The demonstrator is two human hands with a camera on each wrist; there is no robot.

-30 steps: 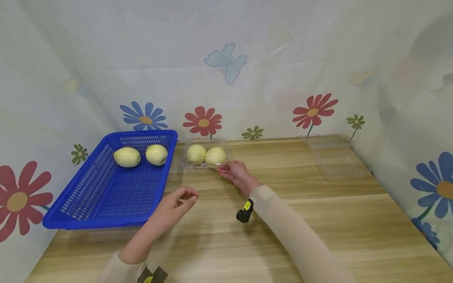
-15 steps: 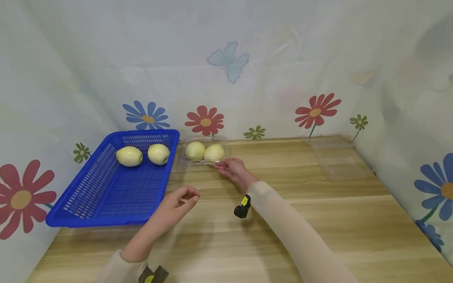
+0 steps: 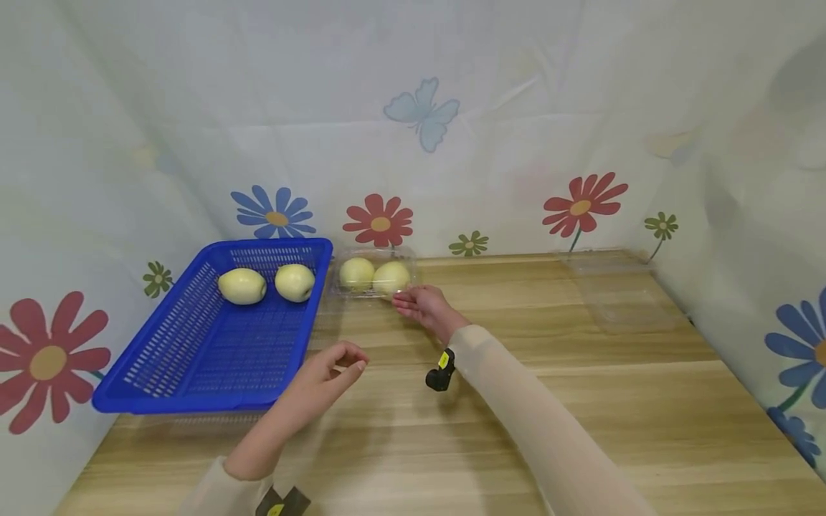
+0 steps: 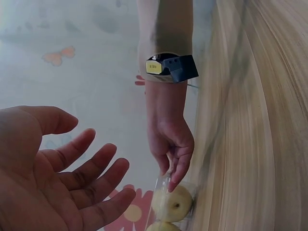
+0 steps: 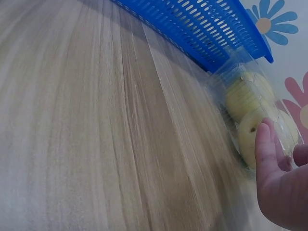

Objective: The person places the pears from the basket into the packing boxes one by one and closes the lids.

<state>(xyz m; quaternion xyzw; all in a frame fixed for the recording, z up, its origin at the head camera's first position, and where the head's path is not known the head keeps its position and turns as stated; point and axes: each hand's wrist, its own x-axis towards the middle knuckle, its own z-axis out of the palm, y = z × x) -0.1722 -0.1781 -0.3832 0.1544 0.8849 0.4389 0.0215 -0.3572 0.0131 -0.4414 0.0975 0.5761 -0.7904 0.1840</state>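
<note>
A clear plastic box (image 3: 379, 254) sits against the wall. Inside it lie two round, pale yellow fruits (image 3: 391, 278), apple- or pear-like. My right hand (image 3: 426, 308) pinches the box's near right corner, thumb and fingertips at its edge; the right wrist view shows a finger (image 5: 265, 144) lying along the side in front of one fruit. My left hand (image 3: 329, 376) hovers beside the basket, fingers loosely bent and spread, with nothing in it. Close to it stands a blue plastic basket (image 3: 297, 358) holding two more pale yellow fruits (image 3: 241, 287) at its far end.
Another clear plastic box (image 3: 622, 297) rests at the back right of the wooden table (image 3: 529, 344). A flower-printed cloth (image 3: 490, 172) hangs behind and at both sides. The fruit box stands close beside the basket's right rim.
The fruit box has shifted slightly back toward the wall, with my right hand following at its corner. My left hand has stayed nearly still, and the head view has turned a little left.
</note>
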